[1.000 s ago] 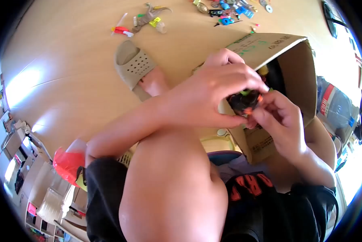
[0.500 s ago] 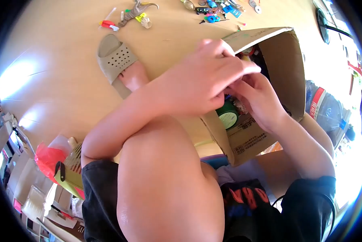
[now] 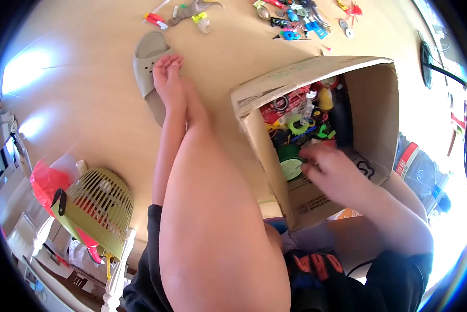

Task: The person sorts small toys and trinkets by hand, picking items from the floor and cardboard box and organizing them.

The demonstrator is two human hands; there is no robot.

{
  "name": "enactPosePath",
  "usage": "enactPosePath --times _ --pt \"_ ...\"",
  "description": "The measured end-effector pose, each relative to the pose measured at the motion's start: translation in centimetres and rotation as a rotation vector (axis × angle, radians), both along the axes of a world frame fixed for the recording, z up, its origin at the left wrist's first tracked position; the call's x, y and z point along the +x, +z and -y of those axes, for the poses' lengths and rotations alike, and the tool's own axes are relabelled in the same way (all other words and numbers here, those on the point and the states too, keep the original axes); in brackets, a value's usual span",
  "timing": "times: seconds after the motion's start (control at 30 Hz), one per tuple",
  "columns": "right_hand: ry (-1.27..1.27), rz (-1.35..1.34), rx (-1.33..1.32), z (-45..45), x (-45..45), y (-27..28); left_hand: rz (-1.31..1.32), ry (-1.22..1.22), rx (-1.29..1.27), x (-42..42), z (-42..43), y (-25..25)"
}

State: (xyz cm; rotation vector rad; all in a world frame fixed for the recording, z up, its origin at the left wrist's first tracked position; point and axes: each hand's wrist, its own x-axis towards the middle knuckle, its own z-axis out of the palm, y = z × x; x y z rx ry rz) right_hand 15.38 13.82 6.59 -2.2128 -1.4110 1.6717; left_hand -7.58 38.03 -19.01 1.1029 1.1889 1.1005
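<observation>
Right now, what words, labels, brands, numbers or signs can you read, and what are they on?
No text reads with certainty.
Box: printed characters, too blurred.
Bottle: red label's white marks, too blurred.
Clothes: red letters, too creased.
Green tub: lid marks, too small.

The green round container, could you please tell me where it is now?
In the head view, the green round container is inside the cardboard box, near its left wall, just left of the right hand.
</observation>
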Motion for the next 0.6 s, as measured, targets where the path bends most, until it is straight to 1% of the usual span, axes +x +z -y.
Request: enactPosePath --times 0.07,0.1,0.17,0.2,0.27,0.37,0.47,0.5,0.6 --pt "0.153 0.059 0.130 0.4 -1.0 0.9 -0.249 -0.134 0.058 0.7 0.4 -0.6" --pt "0.403 0.115 0.268 0.1 -1.3 1.5 -0.317 -0.166 0.056 0.9 0.3 -0.8" --pt "0.404 0.043 0.417 -2.0 -2.4 2.5 -0.454 -0.235 0.064 2.1 -0.6 -0.2" --pt "0.399 0.009 0.486 -2.8 -3.0 3.0 -0.565 -0.283 0.093 2.5 -1.1 0.7" --pt "0.364 -0.053 0.507 -4.2 -3.4 4.2 -0.772 -0.376 0.146 3.6 -2.0 2.0" --pt "0.267 -0.090 0.541 -4.5 -3.4 3.9 -0.748 -0.403 0.503 3.2 -6.6 1.2" --pt "0.161 -0.028 0.509 -4.8 -3.4 3.7 -0.846 -0.381 0.437 3.3 -12.2 1.8" --pt "0.126 0.003 0.482 -4.8 -3.5 3.7 -0.833 -0.376 0.200 3.2 -14.0 1.8" --pt "-0.047 -0.034 0.405 -5.7 -3.5 3.7 -1.134 -0.414 0.232 5.2 -17.3 0.1"
